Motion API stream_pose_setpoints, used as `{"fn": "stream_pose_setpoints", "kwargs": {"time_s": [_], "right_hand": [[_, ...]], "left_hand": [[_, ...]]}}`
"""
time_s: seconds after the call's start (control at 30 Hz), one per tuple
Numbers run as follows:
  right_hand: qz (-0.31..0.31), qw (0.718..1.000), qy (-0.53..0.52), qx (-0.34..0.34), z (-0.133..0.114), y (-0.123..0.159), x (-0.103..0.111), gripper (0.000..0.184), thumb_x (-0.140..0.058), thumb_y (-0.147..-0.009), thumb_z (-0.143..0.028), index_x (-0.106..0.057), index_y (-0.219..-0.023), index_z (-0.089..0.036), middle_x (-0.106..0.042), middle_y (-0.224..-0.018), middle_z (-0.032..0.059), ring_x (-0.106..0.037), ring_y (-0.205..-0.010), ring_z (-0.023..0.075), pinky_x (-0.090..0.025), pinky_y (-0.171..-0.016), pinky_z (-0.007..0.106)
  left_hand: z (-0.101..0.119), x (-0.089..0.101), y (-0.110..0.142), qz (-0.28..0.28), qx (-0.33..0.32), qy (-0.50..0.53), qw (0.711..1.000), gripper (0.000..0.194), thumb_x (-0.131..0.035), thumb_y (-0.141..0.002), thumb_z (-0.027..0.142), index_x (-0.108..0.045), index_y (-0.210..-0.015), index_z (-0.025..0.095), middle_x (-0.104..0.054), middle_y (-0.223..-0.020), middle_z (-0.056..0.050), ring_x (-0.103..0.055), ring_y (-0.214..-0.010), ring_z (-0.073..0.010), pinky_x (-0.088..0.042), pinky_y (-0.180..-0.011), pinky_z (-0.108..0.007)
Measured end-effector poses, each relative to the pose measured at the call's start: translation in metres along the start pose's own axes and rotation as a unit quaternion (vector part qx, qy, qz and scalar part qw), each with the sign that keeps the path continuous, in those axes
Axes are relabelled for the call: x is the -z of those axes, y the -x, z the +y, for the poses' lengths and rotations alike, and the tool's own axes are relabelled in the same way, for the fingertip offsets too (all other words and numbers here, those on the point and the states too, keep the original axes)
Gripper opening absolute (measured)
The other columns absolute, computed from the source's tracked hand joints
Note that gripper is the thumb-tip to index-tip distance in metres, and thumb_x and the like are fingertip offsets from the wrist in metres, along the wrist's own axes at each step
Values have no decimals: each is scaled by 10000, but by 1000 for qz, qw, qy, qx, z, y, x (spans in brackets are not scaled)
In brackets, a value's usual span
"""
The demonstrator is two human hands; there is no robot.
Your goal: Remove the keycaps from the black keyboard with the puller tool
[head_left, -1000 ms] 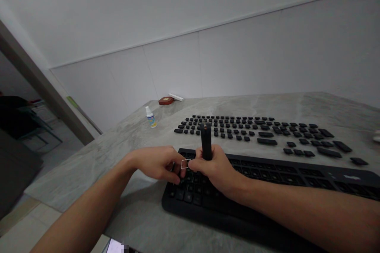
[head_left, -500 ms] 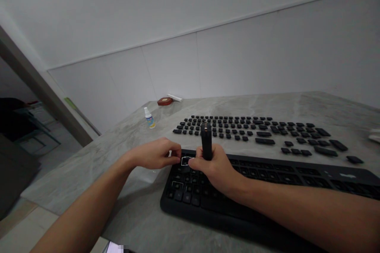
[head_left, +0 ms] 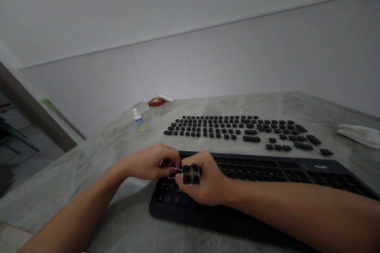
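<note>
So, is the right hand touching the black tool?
Touching. The head view shows the right hand wrapped around the black tool, fingers and thumb against its sides.

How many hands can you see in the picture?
2. The left hand is at the left end of the keyboard. The right hand is beside it, over the keyboard, gripping a dark tool. Some fingers are hidden.

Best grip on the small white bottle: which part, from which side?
Likely the labelled body of the bottle, below its narrower white cap, fingers wrapped around from its left: it stands on its base, with loose keys to its right and a brown case behind.
</note>
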State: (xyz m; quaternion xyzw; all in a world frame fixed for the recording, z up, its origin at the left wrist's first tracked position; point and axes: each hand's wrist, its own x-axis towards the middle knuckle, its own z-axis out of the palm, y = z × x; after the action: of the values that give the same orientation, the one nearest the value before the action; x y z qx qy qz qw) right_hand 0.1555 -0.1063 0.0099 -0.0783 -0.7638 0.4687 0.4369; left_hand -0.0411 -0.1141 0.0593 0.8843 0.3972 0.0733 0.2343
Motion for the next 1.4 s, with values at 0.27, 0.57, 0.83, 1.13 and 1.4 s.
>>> {"fn": "stream_pose_setpoints", "kwargs": {"time_s": [0.27,0.57,0.83,1.13,1.4], "right_hand": [[178,963,7,-201,5,-13,3,274,-572,-621,-263,-351,-468,-212,-298,-470,-59,-281,-479,82,-233,-457,241],[213,946,-2,-246,7,-18,8,261,-610,-596,-266,-393,-463,-207,-340,-475,-58,-317,-507,94,-263,-506,257],[190,946,14,-262,4,-18,6,272,-597,-621,-207,-371,-468,-208,-327,-477,-67,-314,-508,90,-262,-515,260],[175,953,24,-248,5,-16,8,289,-591,-634,-203,-359,-463,-208,-318,-481,-63,-308,-508,90,-260,-512,257],[167,956,29,-239,6,-15,6,289,-595,-642,-212,-362,-471,-207,-315,-479,-62,-306,-504,89,-250,-504,256]], "left_hand": [[-41,8,3,142,142,45,979,194,-556,-877,298,-609,-988,148,-642,-851,-24,-560,-646,-115,-438,-583,-231],[-92,8,2,153,233,-21,960,206,-569,-817,259,-656,-964,145,-670,-780,-28,-593,-662,-151,-457,-621,-259],[-99,9,1,158,244,-73,954,139,-602,-772,227,-693,-861,173,-713,-820,-38,-633,-747,-184,-470,-701,-285],[-93,14,4,157,230,-103,955,153,-554,-780,168,-670,-880,181,-705,-847,-46,-647,-775,-190,-483,-729,-296],[-90,17,6,121,208,-93,966,156,-615,-785,245,-714,-886,178,-715,-877,-50,-646,-805,-190,-484,-740,-287]]}}
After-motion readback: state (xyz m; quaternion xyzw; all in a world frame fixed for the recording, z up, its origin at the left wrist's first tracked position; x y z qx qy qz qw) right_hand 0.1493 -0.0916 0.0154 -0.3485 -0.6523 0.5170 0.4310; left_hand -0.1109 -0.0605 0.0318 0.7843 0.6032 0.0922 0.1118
